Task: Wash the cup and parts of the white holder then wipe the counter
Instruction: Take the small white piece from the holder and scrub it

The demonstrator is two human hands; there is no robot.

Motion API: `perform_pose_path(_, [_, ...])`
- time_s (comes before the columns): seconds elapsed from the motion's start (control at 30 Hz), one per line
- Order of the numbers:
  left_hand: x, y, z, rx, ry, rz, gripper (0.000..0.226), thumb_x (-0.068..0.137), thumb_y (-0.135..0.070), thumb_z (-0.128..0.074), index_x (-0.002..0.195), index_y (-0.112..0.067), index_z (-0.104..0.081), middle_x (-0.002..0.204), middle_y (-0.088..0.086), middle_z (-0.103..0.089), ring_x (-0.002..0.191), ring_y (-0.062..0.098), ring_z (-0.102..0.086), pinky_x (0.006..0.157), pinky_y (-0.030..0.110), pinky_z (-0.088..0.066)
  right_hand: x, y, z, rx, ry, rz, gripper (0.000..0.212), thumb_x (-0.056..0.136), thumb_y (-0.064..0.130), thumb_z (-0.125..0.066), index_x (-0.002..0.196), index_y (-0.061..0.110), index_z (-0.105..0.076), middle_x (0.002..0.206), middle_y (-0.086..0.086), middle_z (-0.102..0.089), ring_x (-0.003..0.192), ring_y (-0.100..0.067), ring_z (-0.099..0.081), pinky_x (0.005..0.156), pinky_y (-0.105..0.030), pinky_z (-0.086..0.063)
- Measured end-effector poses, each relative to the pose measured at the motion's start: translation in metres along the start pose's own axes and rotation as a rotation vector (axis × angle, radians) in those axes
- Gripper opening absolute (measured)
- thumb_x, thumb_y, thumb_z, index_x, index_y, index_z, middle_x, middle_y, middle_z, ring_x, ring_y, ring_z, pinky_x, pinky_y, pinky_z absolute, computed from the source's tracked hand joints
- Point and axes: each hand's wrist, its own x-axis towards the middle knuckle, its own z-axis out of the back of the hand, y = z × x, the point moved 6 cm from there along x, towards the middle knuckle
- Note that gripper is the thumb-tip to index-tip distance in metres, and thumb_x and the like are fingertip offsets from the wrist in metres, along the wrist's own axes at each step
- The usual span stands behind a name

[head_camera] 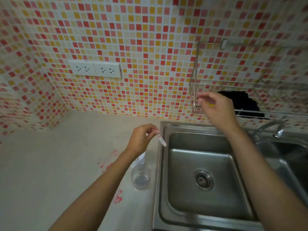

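My left hand (142, 138) pinches a small flat white holder part (162, 141) with red smears, held above the counter's edge beside the sink (196, 127). Below my left wrist stands the white holder (139, 161), partly hidden by my arm. In front of it a clear glass cup (140, 177) sits upright on the counter. My right hand (215, 107) is raised at the wire rack (195, 90) on the wall, fingers curled; a bit of yellow (210, 104) shows under the fingers, and whether it is held is unclear. Red stains (108, 161) mark the beige counter (50, 164).
A double steel sink fills the right side, with a drain (203, 180) in the near basin and a faucet (268, 126) at the right. A double wall socket (95, 68) sits on the mosaic tile wall. A dark hole (240, 102) gapes behind the rack.
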Motion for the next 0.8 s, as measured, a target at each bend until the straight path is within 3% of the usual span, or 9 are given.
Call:
perform_pose_path(0.1, [0.008, -0.031, -0.026, -0.027, 0.037, -0.007, 0.012, 0.092, -0.025, -0.064, 0.100, -0.019, -0.070, 0.094, -0.006, -0.069, 0.079, 0.001, -0.058, 0.066, 0.002, -0.038, 0.026, -0.033, 0.032, -0.083, -0.111, -0.046, 0.018, 0.091, 0.016, -0.059, 0.105, 0.018, -0.069, 0.103, 0.003, -0.069, 0.096, -0.011, -0.062, 0.088, -0.023, -0.046])
perform_pose_path(0.3, [0.012, -0.063, -0.062, -0.091, 0.018, 0.027, 0.012, 0.091, -0.020, -0.066, 0.103, -0.020, -0.069, 0.091, -0.012, -0.066, 0.083, -0.003, -0.060, 0.067, -0.001, -0.043, 0.053, -0.090, 0.009, -0.342, 0.288, -0.278, 0.043, 0.088, 0.040, -0.060, 0.129, 0.026, -0.054, 0.128, 0.000, -0.057, 0.109, -0.022, -0.056, 0.087, -0.034, -0.048])
perform_pose_path(0.37, [0.008, -0.068, -0.071, -0.092, 0.012, 0.038, 0.016, 0.090, -0.019, -0.068, 0.105, -0.017, -0.071, 0.093, -0.009, -0.068, 0.084, -0.004, -0.060, 0.069, -0.002, -0.042, 0.061, -0.095, 0.002, -0.328, 0.355, -0.316, 0.049, 0.084, 0.044, -0.066, 0.127, 0.024, -0.054, 0.127, -0.001, -0.056, 0.103, -0.021, -0.055, 0.080, -0.032, -0.048])
perform_pose_path(0.43, [0.004, -0.074, -0.079, -0.087, 0.006, 0.035, 0.016, 0.089, -0.019, -0.069, 0.104, -0.016, -0.072, 0.091, -0.009, -0.068, 0.082, -0.008, -0.059, 0.071, -0.003, -0.042, 0.069, -0.101, -0.001, -0.314, 0.376, -0.313, 0.038, 0.082, 0.038, -0.070, 0.114, 0.022, -0.056, 0.124, -0.002, -0.056, 0.093, -0.018, -0.052, 0.071, -0.029, -0.043])
perform_pose_path(0.53, [-0.001, -0.082, -0.087, -0.109, -0.016, 0.057, 0.016, 0.087, -0.021, -0.070, 0.102, -0.016, -0.073, 0.089, -0.012, -0.068, 0.079, -0.011, -0.059, 0.069, -0.003, -0.041, 0.075, -0.103, 0.000, -0.246, 0.311, -0.242, 0.021, 0.085, 0.024, -0.067, 0.103, 0.023, -0.055, 0.115, -0.005, -0.061, 0.087, -0.018, -0.055, 0.066, -0.028, -0.042])
perform_pose_path(0.6, [-0.003, -0.086, -0.091, -0.123, -0.033, 0.075, 0.016, 0.087, -0.021, -0.070, 0.102, -0.016, -0.073, 0.089, -0.012, -0.069, 0.079, -0.010, -0.060, 0.068, -0.003, -0.042, 0.070, -0.088, 0.014, -0.142, 0.174, -0.098, 0.027, 0.087, 0.023, -0.064, 0.113, 0.026, -0.056, 0.115, -0.005, -0.059, 0.093, -0.019, -0.056, 0.070, -0.027, -0.044])
perform_pose_path(0.67, [-0.004, -0.090, -0.095, -0.137, -0.053, 0.106, 0.014, 0.087, -0.020, -0.071, 0.100, -0.017, -0.072, 0.089, -0.011, -0.069, 0.080, -0.007, -0.062, 0.067, -0.001, -0.044, 0.048, -0.068, 0.035, 0.002, 0.006, 0.042, 0.039, 0.089, 0.020, -0.061, 0.127, 0.028, -0.054, 0.121, -0.001, -0.052, 0.102, -0.010, -0.052, 0.079, -0.016, -0.040])
perform_pose_path(0.73, [-0.004, -0.093, -0.098, -0.167, -0.092, 0.124, 0.012, 0.085, -0.017, -0.072, 0.097, -0.015, -0.073, 0.085, -0.010, -0.070, 0.077, -0.006, -0.063, 0.066, 0.001, -0.045, 0.007, -0.061, 0.054, 0.116, -0.111, 0.084, 0.044, 0.090, 0.016, -0.061, 0.132, 0.027, -0.053, 0.118, 0.005, -0.046, 0.094, 0.002, -0.050, 0.076, -0.004, -0.039])
perform_pose_path(0.8, [-0.003, -0.099, -0.104, -0.205, -0.125, 0.131, 0.010, 0.084, -0.015, -0.074, 0.093, -0.015, -0.074, 0.082, -0.009, -0.072, 0.072, -0.005, -0.065, 0.066, 0.003, -0.046, -0.040, -0.069, 0.056, 0.117, -0.091, 0.114, 0.045, 0.090, 0.014, -0.060, 0.133, 0.026, -0.054, 0.112, 0.006, -0.044, 0.087, -0.001, -0.052, 0.070, -0.008, -0.044])
